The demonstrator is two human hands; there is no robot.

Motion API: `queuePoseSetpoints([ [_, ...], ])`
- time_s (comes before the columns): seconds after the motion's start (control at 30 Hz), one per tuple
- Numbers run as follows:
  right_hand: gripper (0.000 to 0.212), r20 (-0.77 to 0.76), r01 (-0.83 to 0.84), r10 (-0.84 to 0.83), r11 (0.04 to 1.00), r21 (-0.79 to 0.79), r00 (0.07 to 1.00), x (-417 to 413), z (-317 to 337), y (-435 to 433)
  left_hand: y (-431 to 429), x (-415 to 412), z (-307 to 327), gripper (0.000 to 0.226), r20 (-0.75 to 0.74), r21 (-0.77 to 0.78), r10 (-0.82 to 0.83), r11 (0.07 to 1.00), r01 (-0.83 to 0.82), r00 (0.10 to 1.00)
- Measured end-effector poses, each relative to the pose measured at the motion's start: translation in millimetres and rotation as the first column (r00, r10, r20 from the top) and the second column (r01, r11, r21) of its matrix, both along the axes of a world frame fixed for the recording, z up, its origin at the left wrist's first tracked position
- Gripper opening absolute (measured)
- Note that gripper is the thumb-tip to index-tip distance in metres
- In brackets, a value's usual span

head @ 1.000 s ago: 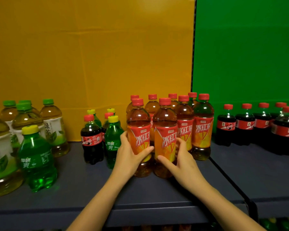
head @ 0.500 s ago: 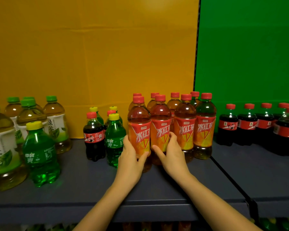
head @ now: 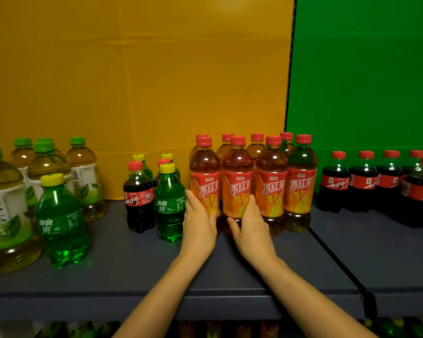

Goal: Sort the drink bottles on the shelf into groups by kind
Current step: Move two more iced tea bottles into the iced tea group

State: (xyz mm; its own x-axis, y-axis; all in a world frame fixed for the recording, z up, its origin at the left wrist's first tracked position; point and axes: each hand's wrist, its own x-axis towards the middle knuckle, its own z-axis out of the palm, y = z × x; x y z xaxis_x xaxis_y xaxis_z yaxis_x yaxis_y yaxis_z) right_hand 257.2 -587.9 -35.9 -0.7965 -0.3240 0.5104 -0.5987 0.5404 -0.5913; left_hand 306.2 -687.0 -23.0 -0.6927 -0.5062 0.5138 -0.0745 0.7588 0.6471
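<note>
Leftmost on the grey shelf (head: 122,272), a cluster of green tea bottles (head: 82,176) with green caps is seen, and a green soda bottle (head: 61,223) with a yellow cap is stood just in front of them. Further right, a small mixed group is found: a dark cola bottle (head: 138,198) with a red cap beside a second green soda bottle (head: 169,206), with more small bottles partly hidden behind them. Next, the left hand (head: 198,225) is laid against the lower part of the first iced tea bottle (head: 205,181), fingers curled around its left side and thumb on its front. Just beside it, the right hand (head: 250,230) is wrapped around the base of the second iced tea bottle (head: 237,184), fingers on its right side and thumb across the front. Both bottles are stood upright in the front row of the red-capped iced tea group (head: 286,181), touching their neighbours. Farthest right, past a black divider (head: 337,264) and before a green backdrop, a row of cola bottles (head: 376,181) is lined up, well apart from the hands.
</note>
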Motion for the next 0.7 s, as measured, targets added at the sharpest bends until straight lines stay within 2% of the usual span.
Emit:
queuePoseSetpoints([
  [0.37,0.068,-0.046,0.002,-0.003,1.0,-0.013,0.999,2.8,5.0,9.4,0.9,0.9,1.1,0.076,0.029,0.015,-0.017,1.0,0.017,0.999],
  [0.5,0.067,-0.085,-0.061,0.055,0.995,-0.079,0.995,15.5,3.1,15.0,3.7,13.0,-0.9,0.074,0.033,0.016,-0.086,0.996,0.086,0.996],
  [0.57,0.061,-0.174,-0.081,0.051,0.983,-0.164,0.983,25.5,2.1,17.2,3.2,23.7,-4.7,0.072,0.005,0.023,-0.128,0.991,0.128,0.992],
  [0.63,0.049,-0.268,-0.128,0.059,0.96,-0.248,0.962,37.1,6.8,15.9,-0.2,39.4,-8.9,0.06,-0.075,0.028,-0.166,0.985,0.168,0.983],
  [0.7,0.04,-0.291,-0.228,0.143,0.932,-0.283,0.946,48.3,14.3,8.6,-6.7,59.9,-11.9,0.041,-0.155,0.02,-0.152,0.987,0.157,0.976],
])
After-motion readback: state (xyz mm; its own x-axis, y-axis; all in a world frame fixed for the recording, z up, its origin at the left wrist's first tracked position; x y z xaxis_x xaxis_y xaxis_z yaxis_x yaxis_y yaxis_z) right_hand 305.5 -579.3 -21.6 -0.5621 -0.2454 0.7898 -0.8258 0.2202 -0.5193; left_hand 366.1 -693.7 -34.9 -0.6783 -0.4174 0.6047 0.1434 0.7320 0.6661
